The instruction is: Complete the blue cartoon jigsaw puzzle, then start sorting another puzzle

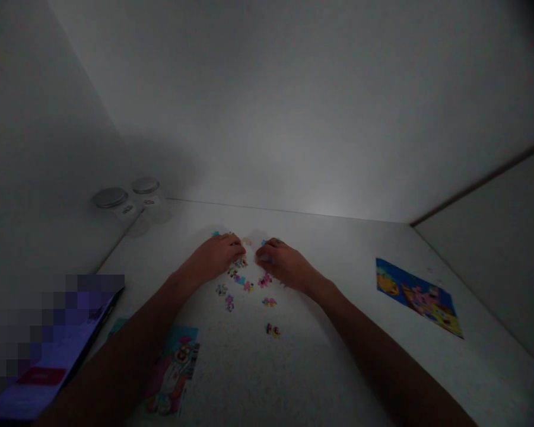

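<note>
Head view: left hand (pixel 214 258) and right hand (pixel 279 264) sit close together, apart, over jigsaw pieces (pixel 248 286) on the worktop (pixel 293 379). Too dim to confirm any grip.

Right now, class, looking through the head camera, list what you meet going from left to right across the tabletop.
Two lidded jars → left hand → pale jigsaw piece → right hand → colourful printed picture
</note>
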Demonstrator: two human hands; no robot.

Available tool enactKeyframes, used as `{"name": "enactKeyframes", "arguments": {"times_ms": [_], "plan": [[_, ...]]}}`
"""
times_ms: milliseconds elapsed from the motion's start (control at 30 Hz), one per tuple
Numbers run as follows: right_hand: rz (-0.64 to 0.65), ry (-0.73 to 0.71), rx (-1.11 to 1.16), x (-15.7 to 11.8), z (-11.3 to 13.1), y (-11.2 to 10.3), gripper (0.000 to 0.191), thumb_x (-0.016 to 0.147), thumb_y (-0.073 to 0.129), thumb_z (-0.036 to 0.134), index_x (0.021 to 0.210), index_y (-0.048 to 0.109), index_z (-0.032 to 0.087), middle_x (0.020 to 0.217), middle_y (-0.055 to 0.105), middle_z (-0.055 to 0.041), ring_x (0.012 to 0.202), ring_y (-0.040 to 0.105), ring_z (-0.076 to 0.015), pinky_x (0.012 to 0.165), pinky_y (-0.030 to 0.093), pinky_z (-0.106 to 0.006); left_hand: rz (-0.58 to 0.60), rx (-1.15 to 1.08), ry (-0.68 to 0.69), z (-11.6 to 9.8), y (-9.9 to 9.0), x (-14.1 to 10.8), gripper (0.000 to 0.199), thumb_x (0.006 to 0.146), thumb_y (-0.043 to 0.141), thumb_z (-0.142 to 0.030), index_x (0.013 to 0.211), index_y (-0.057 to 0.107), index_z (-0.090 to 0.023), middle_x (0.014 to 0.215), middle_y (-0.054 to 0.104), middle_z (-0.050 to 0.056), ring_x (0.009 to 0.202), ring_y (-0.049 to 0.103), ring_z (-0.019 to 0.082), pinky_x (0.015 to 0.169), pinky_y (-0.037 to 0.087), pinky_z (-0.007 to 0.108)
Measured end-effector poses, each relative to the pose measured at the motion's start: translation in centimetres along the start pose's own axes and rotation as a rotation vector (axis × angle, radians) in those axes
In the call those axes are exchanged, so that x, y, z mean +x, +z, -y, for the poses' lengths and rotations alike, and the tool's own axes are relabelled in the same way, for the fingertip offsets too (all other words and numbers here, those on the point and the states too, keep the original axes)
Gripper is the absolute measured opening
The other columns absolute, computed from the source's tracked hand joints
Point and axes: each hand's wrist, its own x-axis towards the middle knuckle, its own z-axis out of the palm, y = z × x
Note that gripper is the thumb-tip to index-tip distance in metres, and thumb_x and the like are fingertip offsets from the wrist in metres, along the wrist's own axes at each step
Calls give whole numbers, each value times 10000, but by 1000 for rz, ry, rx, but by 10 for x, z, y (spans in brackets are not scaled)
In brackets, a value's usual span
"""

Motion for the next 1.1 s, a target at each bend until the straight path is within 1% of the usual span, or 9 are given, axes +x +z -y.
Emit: {"name": "enactKeyframes", "arguments": {"times_ms": [133,233,367,500,633,767,867,967,1100], "plan": [[-2,21,40,-1,-6,-5,210,932,465,202,1054,629,156,1019,616,-97,931,577,-164,832,434,-270,-4,3,4,5,-1,-2,220,962,450,-230,1028,659,-215,1051,631,34,957,572,165,884,408,306],[11,76,3,-1,-7,-6,199,918,503,237,1050,635,166,1043,613,-97,906,588,-165,805,431,-261,-14,17,-7,6,1,-2,231,966,432,-241,998,658,-200,1029,632,48,950,572,178,872,410,319],[18,150,-67,0,-5,-6,191,921,506,273,988,653,172,993,634,-87,812,604,-163,735,424,-258,-30,36,-20,0,2,-1,250,965,397,-213,997,645,-199,1010,624,58,944,568,185,871,405,336],[19,123,-90,1,-5,-9,223,939,454,229,992,663,172,995,658,-95,852,613,-179,753,419,-268,-52,47,-49,-6,0,-2,257,955,401,-239,927,650,-180,942,614,68,915,566,199,873,394,364],[14,91,1,0,-11,-14,219,924,465,202,987,672,174,978,677,-88,859,614,-178,766,426,-270,-77,36,-69,-7,0,-1,249,940,418,-247,936,661,-194,955,611,68,913,563,200,874,397,373],[70,75,119,0,-13,-14,206,905,494,214,970,682,163,899,693,-75,782,619,-165,720,437,-263,-108,5,-75,-13,1,2,262,950,402,-217,1057,640,-197,1024,613,72,961,558,197,881,405,359],[34,66,105,0,-10,-10,206,889,500,192,970,684,149,908,694,-91,801,621,-174,731,437,-272,-125,-22,-61,-25,5,6,277,969,401,-279,1148,600,-210,1098,600,66,1031,542,199,916,393,359],[26,54,103,2,-8,-6,209,879,494,155,977,679,144,912,693,-92,823,621,-173,752,433,-269,-111,-25,-52,-35,10,11,253,957,438,-318,1095,620,-210,1071,604,60,1009,550,211,924,380,387],[8,81,86,2,-9,-6,207,877,514,149,1027,656,173,946,675,-71,830,609,-159,750,418,-252,-90,-5,-42,-38,11,10,256,956,402,-215,997,655,-201,1028,615,67,983,557,217,930,355,414]]}}
